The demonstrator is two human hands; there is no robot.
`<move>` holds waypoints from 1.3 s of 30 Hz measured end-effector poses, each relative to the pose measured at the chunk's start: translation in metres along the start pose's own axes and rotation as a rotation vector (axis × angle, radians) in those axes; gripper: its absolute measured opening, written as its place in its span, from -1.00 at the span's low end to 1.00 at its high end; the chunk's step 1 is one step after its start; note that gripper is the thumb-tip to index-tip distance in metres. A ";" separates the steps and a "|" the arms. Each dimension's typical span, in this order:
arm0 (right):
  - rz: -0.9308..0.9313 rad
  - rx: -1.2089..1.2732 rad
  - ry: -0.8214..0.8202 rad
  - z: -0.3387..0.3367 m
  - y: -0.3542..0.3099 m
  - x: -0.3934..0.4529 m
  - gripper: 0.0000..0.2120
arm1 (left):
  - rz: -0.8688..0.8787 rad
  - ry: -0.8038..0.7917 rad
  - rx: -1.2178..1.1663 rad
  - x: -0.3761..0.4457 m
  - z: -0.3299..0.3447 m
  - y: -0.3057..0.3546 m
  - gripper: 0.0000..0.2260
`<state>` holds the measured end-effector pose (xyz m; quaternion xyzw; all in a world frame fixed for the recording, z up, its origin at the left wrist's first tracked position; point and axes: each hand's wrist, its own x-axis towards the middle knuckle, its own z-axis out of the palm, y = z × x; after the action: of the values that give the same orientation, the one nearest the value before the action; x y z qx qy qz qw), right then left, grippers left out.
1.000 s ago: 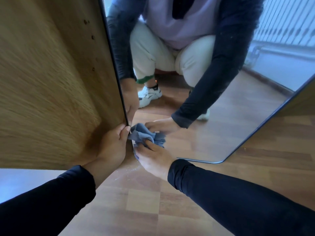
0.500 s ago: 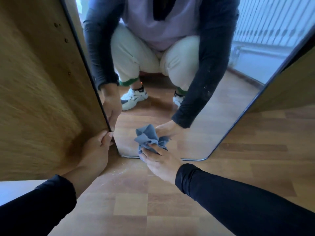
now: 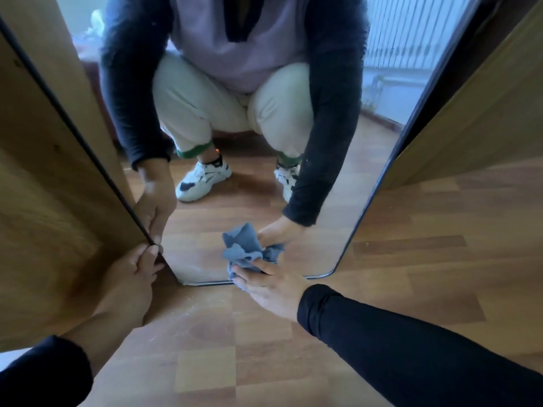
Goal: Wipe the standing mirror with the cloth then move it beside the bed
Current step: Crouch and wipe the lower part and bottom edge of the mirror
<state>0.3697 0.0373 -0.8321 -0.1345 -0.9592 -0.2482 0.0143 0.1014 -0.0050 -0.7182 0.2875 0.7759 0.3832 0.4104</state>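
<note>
The standing mirror (image 3: 346, 207) with a thin dark frame rests on the wooden floor and leans against wooden furniture. Its glass reflects a crouching person in light trousers and white shoes. My left hand (image 3: 133, 270) grips the mirror's left frame edge near the bottom corner. My right hand (image 3: 271, 284) holds a crumpled blue cloth (image 3: 245, 249) pressed against the lower glass, just above the bottom edge and a little right of centre.
A wooden panel (image 3: 44, 201) stands to the left of the mirror and another wooden panel (image 3: 476, 107) to the right. Laminate floor (image 3: 426, 245) stretches in front and to the right, with some dust near the mirror's base.
My right hand has slid the cloth rightward along the bottom of the glass, away from the left corner. My left hand keeps its hold on the frame. The view has swung to face the mirror.
</note>
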 end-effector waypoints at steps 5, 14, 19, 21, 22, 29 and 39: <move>-0.042 -0.027 -0.005 -0.009 0.028 -0.043 -0.81 | -0.011 0.000 0.008 0.000 0.000 -0.002 -0.63; 0.173 -0.039 -0.134 -0.021 0.051 -0.094 -0.79 | 0.001 0.015 0.031 -0.003 0.001 -0.001 -0.65; 0.177 -0.049 -0.225 -0.023 0.052 -0.100 -0.83 | -0.005 0.017 0.007 -0.004 0.003 0.002 -0.65; 0.185 -0.038 -0.222 -0.023 0.051 -0.100 -0.83 | -0.013 0.015 0.009 -0.004 0.003 0.002 -0.66; 0.187 -0.035 -0.218 -0.023 0.051 -0.101 -0.83 | -0.018 0.015 0.010 -0.004 0.003 0.002 -0.65; 0.337 0.098 -0.184 -0.035 0.047 -0.088 -0.76 | -0.039 0.021 0.016 -0.006 0.005 0.004 -0.66; 0.366 0.275 0.002 -0.061 0.042 -0.015 -0.44 | -0.081 0.021 0.018 -0.007 0.006 0.007 -0.71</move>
<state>0.3926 0.0395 -0.7608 -0.3027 -0.9436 -0.1087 0.0783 0.1110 -0.0049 -0.7117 0.2555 0.7947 0.3623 0.4146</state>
